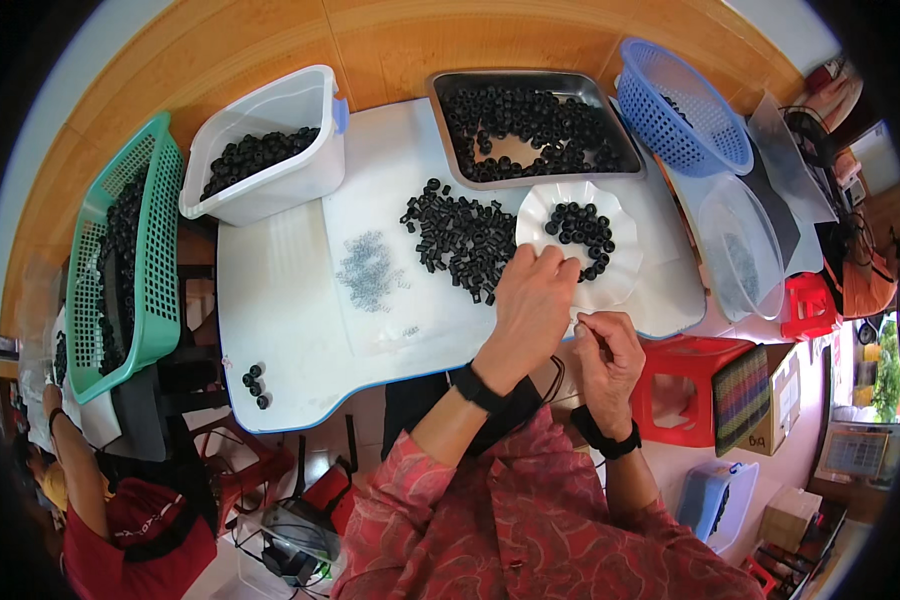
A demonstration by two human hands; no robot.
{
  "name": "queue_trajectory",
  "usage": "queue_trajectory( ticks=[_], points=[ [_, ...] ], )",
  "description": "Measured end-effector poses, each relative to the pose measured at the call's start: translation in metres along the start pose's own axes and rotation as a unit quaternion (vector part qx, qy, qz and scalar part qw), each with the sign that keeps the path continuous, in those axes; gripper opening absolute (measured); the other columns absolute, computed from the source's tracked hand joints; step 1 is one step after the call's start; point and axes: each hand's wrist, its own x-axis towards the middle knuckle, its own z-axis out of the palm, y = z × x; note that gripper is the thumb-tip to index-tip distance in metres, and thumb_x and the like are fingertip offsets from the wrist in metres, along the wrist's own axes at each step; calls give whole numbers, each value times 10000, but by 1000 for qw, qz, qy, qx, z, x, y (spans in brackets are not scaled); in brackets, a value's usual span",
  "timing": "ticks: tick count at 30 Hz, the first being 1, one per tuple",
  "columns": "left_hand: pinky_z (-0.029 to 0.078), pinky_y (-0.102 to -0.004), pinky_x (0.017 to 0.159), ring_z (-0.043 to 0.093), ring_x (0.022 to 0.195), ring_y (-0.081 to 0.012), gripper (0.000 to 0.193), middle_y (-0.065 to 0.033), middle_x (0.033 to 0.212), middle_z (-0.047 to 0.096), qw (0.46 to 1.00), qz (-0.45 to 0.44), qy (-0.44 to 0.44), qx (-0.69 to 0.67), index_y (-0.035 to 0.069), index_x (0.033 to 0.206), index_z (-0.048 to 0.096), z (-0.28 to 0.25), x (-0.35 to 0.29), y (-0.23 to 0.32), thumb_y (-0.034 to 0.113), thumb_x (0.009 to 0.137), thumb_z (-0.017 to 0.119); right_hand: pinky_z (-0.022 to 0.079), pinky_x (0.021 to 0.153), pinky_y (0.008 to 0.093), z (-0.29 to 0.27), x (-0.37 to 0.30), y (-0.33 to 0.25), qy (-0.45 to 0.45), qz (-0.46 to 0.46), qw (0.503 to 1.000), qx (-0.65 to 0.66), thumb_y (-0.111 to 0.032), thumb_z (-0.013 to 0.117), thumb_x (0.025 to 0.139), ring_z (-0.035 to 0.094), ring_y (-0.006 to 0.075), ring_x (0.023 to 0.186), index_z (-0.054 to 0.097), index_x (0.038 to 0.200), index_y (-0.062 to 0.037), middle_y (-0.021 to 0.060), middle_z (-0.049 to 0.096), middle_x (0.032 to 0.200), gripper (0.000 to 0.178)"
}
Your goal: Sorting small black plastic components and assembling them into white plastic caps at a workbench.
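Note:
My left hand (537, 305) is at the near left rim of a white scalloped plate (620, 265). Its fingers are curled together, and their tips and anything between them are hidden from above. Just to the right and nearer to me, my right hand (610, 362) is closed in a pinch below the plate's near edge; whatever it holds is too small to make out. Round black plastic parts (582, 228) lie on the plate. Beside my left hand spreads a pile of small black cylindrical pieces (460, 240). Farther left is a patch of small metal springs (368, 270).
At the back stand a metal tray (450, 150) and a white tub (270, 195), both with black parts. A green basket (160, 270) is at left, a blue basket (670, 130) and a clear bowl (715, 235) at right. A co-worker's arm (80, 465) shows at far left.

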Motion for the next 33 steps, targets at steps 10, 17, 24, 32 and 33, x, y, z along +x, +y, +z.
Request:
queue_trajectory(
  ticks=[10, 17, 24, 32, 33],
  points=[
    [371, -405, 723, 543, 827, -280, 83, -70, 844, 589, 986, 43, -112, 115, 55, 765, 675, 21, 22, -4, 79, 733, 603, 466, 619, 229, -2, -8, 13, -5, 13, 1000, -18, 66, 666, 831, 572, 93, 711, 683, 969, 3, 74, 617, 908, 153],
    [438, -409, 725, 575, 837, -316, 120, -139, 911, 577, 991, -15, -91, 93, 3, 822, 668, 21, 14, -5, 44, 734, 598, 440, 611, 212, -1, -9, 9, -4, 42, 999, 3, 49, 675, 842, 549, 79, 699, 681, 969, 10, 59, 610, 909, 133],
    [572, -322, 770, 659, 962, -216, 248, -109, 1115, 600, 863, -212, 3, -458, 12, 1052, 685, -52, -46, -18, -78, 826, 639, 451, 612, 203, 7, -11, -6, -29, 121, 985, 118, 43, 656, 872, 560, 72, 681, 672, 985, 20, 41, 605, 906, 116],
    [602, -338, 833, 675, 1003, -263, 277, -156, 1206, 589, 751, -262, 72, -601, -24, 1090, 657, -83, -100, -20, -124, 832, 644, 449, 605, 189, 37, -18, -33, -110, 126, 962, 217, 55, 650, 877, 565, 59, 678, 682, 995, 18, 39, 596, 915, 128],
    [602, -338, 833, 675, 1003, -263, 277, -156, 1206, 589, 751, -263, 74, -601, -24, 1090, 657, -85, -103, -20, -124, 832, 644, 447, 603, 185, 41, -20, -35, -116, 125, 959, 226, 52, 657, 875, 563, 59, 676, 685, 995, 20, 45, 597, 921, 128]
  ],
)
